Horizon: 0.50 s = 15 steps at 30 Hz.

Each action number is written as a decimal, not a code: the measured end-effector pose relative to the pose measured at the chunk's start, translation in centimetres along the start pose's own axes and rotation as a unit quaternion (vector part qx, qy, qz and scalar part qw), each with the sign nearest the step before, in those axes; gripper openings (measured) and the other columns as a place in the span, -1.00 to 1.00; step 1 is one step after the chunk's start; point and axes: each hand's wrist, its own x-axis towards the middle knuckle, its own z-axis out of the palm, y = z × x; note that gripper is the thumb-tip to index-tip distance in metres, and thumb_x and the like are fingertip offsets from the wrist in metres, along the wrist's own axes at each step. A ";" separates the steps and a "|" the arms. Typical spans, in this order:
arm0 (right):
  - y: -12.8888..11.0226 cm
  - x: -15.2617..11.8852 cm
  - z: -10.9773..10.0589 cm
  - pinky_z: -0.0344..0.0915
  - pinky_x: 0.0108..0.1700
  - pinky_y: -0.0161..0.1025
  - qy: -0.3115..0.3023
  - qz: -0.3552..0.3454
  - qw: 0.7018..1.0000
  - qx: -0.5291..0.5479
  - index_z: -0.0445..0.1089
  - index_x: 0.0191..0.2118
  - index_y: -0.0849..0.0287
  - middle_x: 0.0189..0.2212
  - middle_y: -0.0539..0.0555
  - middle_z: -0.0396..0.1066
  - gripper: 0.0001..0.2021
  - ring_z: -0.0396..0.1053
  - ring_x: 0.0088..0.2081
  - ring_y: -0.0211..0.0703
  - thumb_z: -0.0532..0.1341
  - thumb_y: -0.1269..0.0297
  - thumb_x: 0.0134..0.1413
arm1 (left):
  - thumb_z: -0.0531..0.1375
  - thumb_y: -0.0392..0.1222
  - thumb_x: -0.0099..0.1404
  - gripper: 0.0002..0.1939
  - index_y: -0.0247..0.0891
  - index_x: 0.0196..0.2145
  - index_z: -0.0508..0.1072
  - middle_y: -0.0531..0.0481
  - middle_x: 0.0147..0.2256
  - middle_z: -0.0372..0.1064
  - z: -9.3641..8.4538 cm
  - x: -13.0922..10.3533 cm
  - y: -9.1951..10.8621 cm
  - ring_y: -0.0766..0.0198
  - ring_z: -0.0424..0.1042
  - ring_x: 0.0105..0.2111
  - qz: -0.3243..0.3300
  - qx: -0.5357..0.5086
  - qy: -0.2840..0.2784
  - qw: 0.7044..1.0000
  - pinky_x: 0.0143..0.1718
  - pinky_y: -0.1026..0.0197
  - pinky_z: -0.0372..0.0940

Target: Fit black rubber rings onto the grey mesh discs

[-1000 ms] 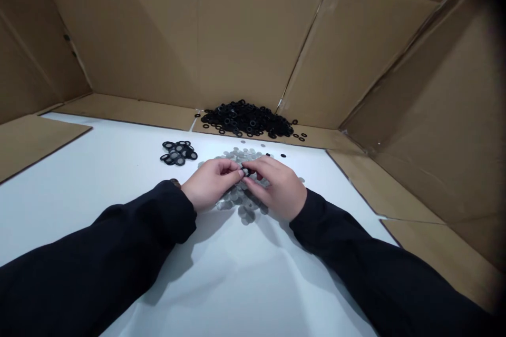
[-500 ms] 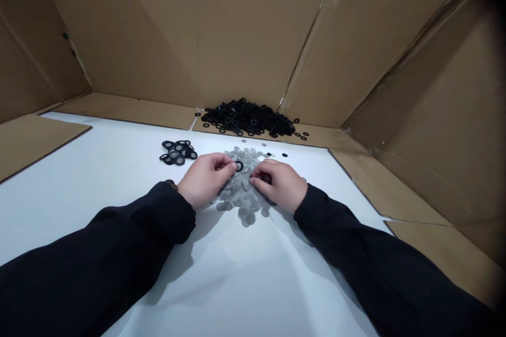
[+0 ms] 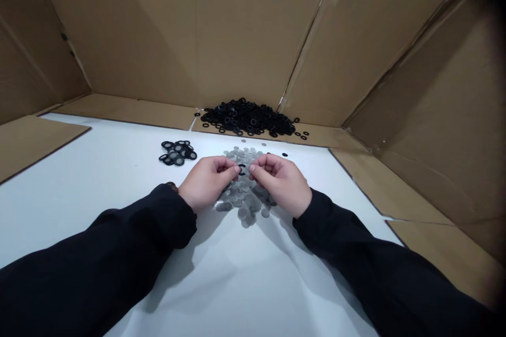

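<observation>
Between thumb and index finger, my left hand (image 3: 208, 180) pinches a small black ring (image 3: 242, 169). My right hand (image 3: 283, 179) is closed in a pinch just right of the ring; whatever its fingertips hold is too small to make out. Both hands are over a loose pile of thin grey discs (image 3: 245, 202) on the white table (image 3: 245, 284). Left of my left hand lies a small heap of black rings with grey discs in their centres (image 3: 177, 152).
A large heap of black rings (image 3: 249, 117) lies at the back on a cardboard strip. Cardboard walls (image 3: 245, 26) stand behind and at both sides. More cardboard sheets (image 3: 39, 139) border the table. One black ring (image 3: 285, 155) lies near the right hand.
My right hand has moved up and left from the disc pile to the ring. The left hand still holds the ring, now slightly lower and further right.
</observation>
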 end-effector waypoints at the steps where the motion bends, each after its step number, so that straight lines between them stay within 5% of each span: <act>1: 0.0 -0.1 0.2 0.22 -0.48 -0.33 0.010 0.003 1.000 -0.008 0.38 -0.38 0.19 -0.52 -0.01 0.41 -0.81 0.26 -0.54 -0.31 0.27 0.16 0.00 | 0.20 -0.01 0.19 -0.73 -0.31 -0.41 0.46 0.13 -0.61 0.23 0.0 0.0 0.0 0.42 0.13 -0.63 0.000 -0.004 -0.002 1.000 -0.58 0.33 0.07; 6: 0.2 -0.3 0.8 0.27 -0.45 -0.32 0.046 0.004 0.998 -0.039 0.39 -0.40 0.18 -0.52 0.02 0.44 -0.83 0.32 -0.52 -0.28 0.29 0.19 -0.04 | 0.21 -0.02 0.17 -0.74 -0.30 -0.41 0.49 0.11 -0.59 0.28 0.2 0.0 -0.1 0.42 0.15 -0.62 -0.002 0.005 -0.008 1.000 -0.57 0.33 0.09; 15: -0.1 -0.2 1.1 0.26 -0.51 -0.32 0.023 0.026 0.999 0.009 0.38 -0.43 0.19 -0.53 0.04 0.46 -0.80 0.32 -0.55 -0.28 0.29 0.15 -0.03 | 0.16 -0.03 0.20 -0.75 -0.28 -0.39 0.48 0.06 -0.49 0.37 0.3 -0.1 -0.1 0.34 0.29 -0.50 0.018 0.036 -0.002 0.999 -0.49 0.32 0.18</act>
